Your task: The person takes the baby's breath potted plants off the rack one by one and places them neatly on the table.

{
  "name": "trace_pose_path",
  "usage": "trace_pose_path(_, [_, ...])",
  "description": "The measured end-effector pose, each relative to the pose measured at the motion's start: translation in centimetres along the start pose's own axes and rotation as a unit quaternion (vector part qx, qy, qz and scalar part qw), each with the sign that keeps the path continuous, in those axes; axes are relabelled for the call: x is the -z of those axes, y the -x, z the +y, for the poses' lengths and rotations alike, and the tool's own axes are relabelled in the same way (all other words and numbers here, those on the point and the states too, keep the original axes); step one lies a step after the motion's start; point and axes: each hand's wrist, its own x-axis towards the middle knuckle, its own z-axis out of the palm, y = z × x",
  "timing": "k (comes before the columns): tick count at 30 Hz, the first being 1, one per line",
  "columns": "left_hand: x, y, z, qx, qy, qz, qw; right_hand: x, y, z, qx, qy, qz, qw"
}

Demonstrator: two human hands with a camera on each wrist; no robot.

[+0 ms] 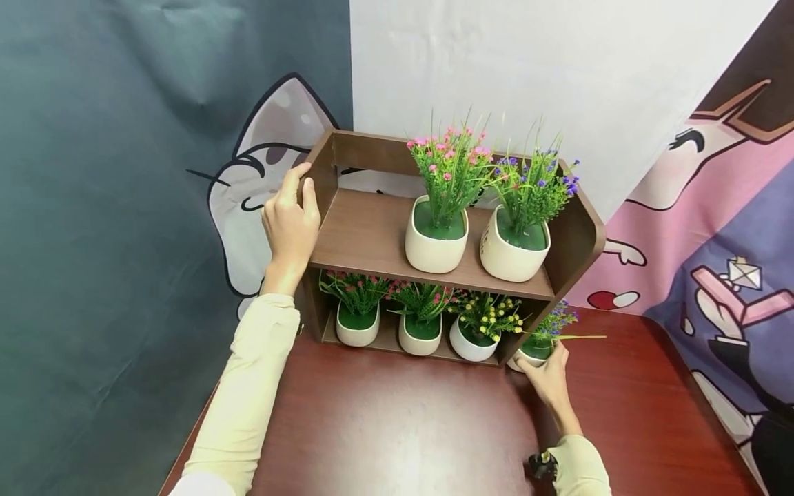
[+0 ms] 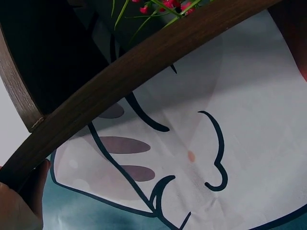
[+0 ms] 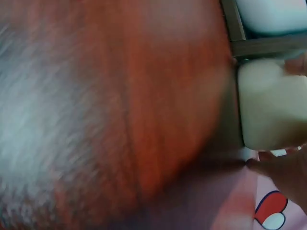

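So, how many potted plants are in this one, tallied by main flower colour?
Pink or red plants: 3
Purple-blue plants: 2, one held by the right hand
Yellow plant: 1
Total: 6

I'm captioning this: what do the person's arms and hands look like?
Both sleeves are long and pale cream. The left hand and right hand are bare, without gloves. A small black device sits by the right cuff; a dark sliver shows at the left cuff.
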Motion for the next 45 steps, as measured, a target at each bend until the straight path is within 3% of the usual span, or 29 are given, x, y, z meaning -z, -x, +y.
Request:
trace_pose_path(6, [0.2,-0.3,0.0,-0.002,-0.003,-0.001,1.0,-0.1,0.1,0.2,0.009,-0.002,-0.018,1.0])
trace_pose_path(11, [0.1,-0.2,0.1,0.018,-0.004,-0.006,0.9998,0.1,-0.1,0.3,0.024,0.01,-0.036,0.999])
trace_pose_path(16, [-0.1,0.0,0.2,0.032,-0.009,-0.015,0.9993,1.2,0.1,0.5,0.057,0.042,-0.025,0.997])
trace_pose_path(21, [-0.2,0.1,0.3,0.033,-0.009,-0.015,0.9993,2.9,1.6,-0.3,0.034,0.044,0.005,0.998])
trace_pose_path(27, [-0.1,0.1,0.2,0.028,-0.007,-0.012,0.9995,4.5,5.0,-3.5,0.028,0.006,0.066,0.997])
trace_pose_path(32, [0.1,0.2,0.2,0.034,-0.009,-0.01,0.9993,5.0,7.6,-6.3,0.046,-0.013,0.103,0.994])
trace_pose_path(37, [0.1,0.2,0.2,0.03,-0.004,-0.015,0.9994,5.4,8.8,-9.2,0.116,-0.031,0.134,0.984])
trace_pose_path(45, [0.2,-0.1,0.2,0.026,-0.002,-0.012,0.9996,4.1,9.1,-16.2,0.252,-0.099,0.119,0.955])
